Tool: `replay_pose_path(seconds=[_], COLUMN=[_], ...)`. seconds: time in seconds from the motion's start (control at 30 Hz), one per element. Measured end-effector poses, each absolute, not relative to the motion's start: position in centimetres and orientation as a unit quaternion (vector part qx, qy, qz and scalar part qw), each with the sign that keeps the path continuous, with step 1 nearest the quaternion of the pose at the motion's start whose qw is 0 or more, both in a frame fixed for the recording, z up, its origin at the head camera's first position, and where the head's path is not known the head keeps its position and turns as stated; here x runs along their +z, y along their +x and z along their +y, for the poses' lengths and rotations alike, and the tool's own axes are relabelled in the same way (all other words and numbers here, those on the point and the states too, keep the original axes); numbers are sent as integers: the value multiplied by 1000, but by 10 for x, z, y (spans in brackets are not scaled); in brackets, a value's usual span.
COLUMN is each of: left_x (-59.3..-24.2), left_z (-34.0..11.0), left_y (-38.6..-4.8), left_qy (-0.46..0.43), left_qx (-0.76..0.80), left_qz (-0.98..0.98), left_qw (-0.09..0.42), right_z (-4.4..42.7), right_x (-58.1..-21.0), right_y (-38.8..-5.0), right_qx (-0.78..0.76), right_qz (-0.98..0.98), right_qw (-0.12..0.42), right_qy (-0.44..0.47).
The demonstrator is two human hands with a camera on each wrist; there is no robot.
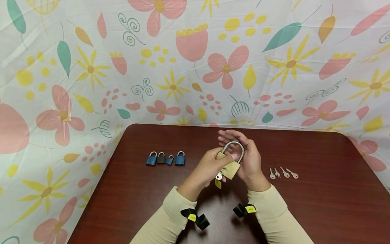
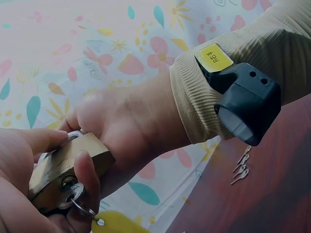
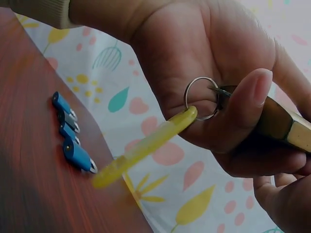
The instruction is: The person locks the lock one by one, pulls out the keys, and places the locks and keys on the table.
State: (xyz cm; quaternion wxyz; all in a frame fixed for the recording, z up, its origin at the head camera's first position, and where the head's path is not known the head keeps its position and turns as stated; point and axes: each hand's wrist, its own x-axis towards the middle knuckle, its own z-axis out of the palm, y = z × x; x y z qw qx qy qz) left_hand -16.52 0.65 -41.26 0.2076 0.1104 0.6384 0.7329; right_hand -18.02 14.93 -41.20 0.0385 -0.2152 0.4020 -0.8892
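My left hand (image 1: 208, 166) grips a large brass padlock (image 1: 231, 170), its thumb lying across the front of the body. The padlock is tilted, with its steel shackle (image 1: 242, 149) upward. A key (image 2: 77, 191) is at the underside of the lock, by the keyhole; how far it is inserted is hard to see. From the key hang a metal ring (image 3: 186, 92) and a yellow tag (image 3: 146, 145). Just behind and right of the shackle, my right hand (image 1: 252, 161) is held with fingers extended and palm toward the lock. Whether it touches the lock cannot be made out.
On the left of the brown table (image 1: 128, 200) stands a row of smaller padlocks: a blue one (image 1: 151, 160), a dark one (image 1: 161, 158), a small blue one (image 1: 169, 160) and another blue one (image 1: 180, 159). Several loose keys (image 1: 285, 174) lie at right. A flowered cloth (image 1: 189, 84) hangs behind.
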Motion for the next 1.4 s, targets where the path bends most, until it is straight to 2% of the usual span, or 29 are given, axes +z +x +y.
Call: replay_pose_path(seconds=[0.37, 0.6, 0.8, 1.03, 1.4], left_x=[-412, -409, -407, -406, -406], left_z=[1, -4, -8, -12, -17], left_y=[-172, -176, -178, -181, -186], left_qy=[91, 74, 68, 46, 9], left_qx=[764, 796, 808, 802, 813], left_qz=[613, 574, 569, 589, 582], left_qw=[180, 175, 138, 85, 21], right_z=[148, 144, 143, 138, 126], right_x=[-418, -419, -418, -421, -424], right_y=[-186, -184, -185, -184, -185], right_qx=[-878, -848, -803, -780, -781], right_qz=[435, 502, 567, 606, 623], right_qw=[47, 86, 109, 89, 50], right_qy=[-196, -145, -146, -127, 4])
